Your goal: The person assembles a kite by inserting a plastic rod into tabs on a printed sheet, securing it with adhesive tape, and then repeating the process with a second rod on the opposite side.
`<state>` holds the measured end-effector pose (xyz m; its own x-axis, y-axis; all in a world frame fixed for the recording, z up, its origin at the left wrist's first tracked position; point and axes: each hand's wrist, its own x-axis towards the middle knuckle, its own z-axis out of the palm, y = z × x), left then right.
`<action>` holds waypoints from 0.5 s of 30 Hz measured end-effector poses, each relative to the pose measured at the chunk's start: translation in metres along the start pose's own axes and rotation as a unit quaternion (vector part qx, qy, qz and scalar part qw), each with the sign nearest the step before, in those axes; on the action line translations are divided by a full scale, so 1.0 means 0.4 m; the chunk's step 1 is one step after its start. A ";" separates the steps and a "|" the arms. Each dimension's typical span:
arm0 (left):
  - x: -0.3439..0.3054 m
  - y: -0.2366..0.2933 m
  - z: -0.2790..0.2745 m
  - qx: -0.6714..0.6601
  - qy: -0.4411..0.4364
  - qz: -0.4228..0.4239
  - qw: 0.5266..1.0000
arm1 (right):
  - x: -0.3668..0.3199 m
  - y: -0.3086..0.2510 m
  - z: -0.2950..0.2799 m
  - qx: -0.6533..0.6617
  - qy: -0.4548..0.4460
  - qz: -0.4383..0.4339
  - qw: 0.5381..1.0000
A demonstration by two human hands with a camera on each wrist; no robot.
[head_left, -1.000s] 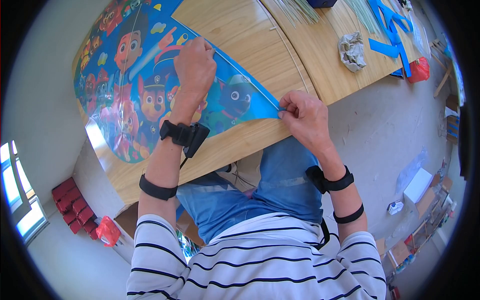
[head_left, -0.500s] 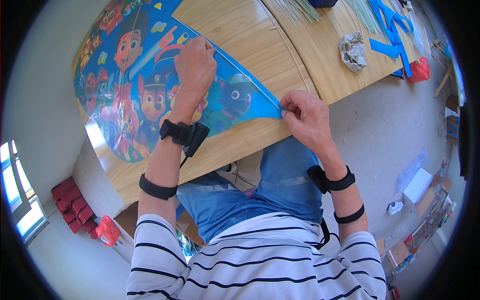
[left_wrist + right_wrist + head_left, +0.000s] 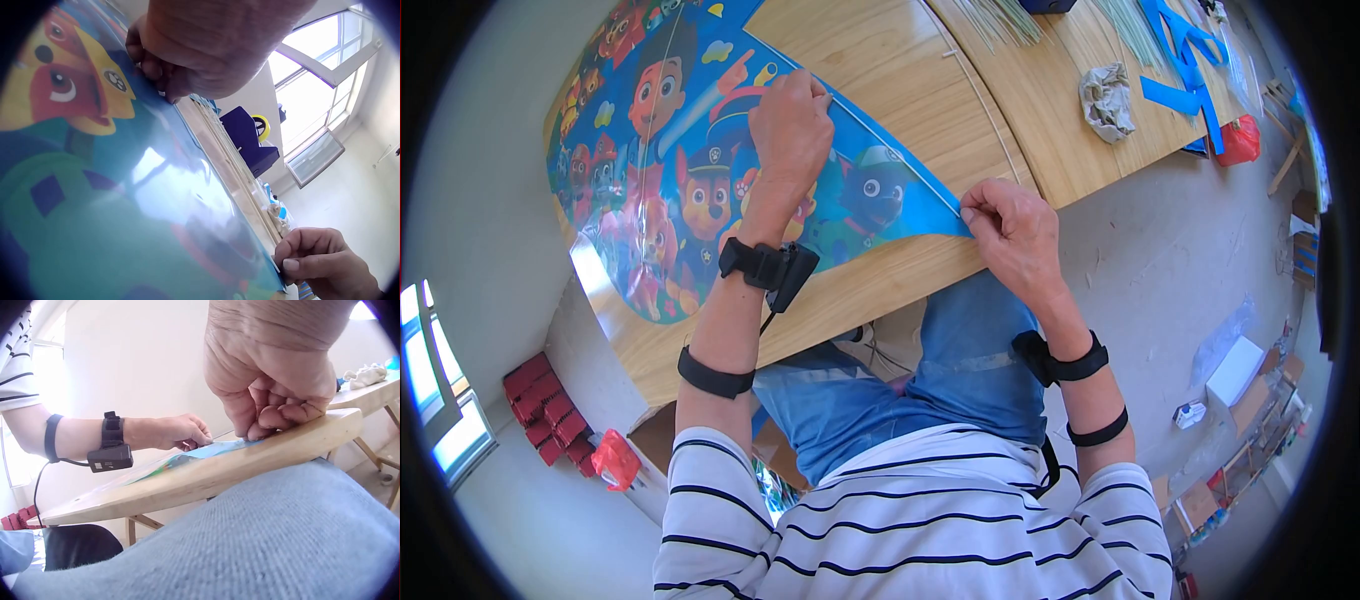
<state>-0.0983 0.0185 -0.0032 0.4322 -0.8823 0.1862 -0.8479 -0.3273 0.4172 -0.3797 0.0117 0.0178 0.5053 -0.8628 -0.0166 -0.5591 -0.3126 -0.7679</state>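
At the near edge of the tabletop (image 3: 900,60), the pointed tip of the kite sheet (image 3: 690,180) is pinched between thumb and forefinger of the right hand (image 3: 1015,235), with the other fingers curled in. Farther along the kite sheet's long edge, that edge is gripped by the curled fingers of the left hand (image 3: 790,130), and a thin rod (image 3: 895,155) is laid along it between the two hands. The kite sheet itself is spread flat, stretching away left of both hands.

The step in hand is judged to be the fixing of the rod's end at the tip. Next, the rod must be held straight along the edge while the tip is pressed down.

Beyond the kite sheet, a crumpled paper (image 3: 1106,100), blue strips (image 3: 1180,50) and a bundle of thin sticks (image 3: 990,20) are seen.
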 end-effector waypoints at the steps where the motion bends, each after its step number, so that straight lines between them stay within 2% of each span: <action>1: 0.000 0.000 -0.001 -0.001 -0.001 -0.001 1.000 | 0.000 -0.001 0.000 -0.001 0.000 0.002 1.000; 15: 0.001 -0.006 0.002 -0.015 0.002 0.000 1.000 | -0.001 -0.003 0.003 -0.002 0.000 0.007 1.000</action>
<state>-0.0964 0.0188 -0.0048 0.4330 -0.8811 0.1903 -0.8387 -0.3164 0.4433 -0.3784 0.0127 0.0178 0.4969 -0.8674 -0.0272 -0.5683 -0.3015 -0.7656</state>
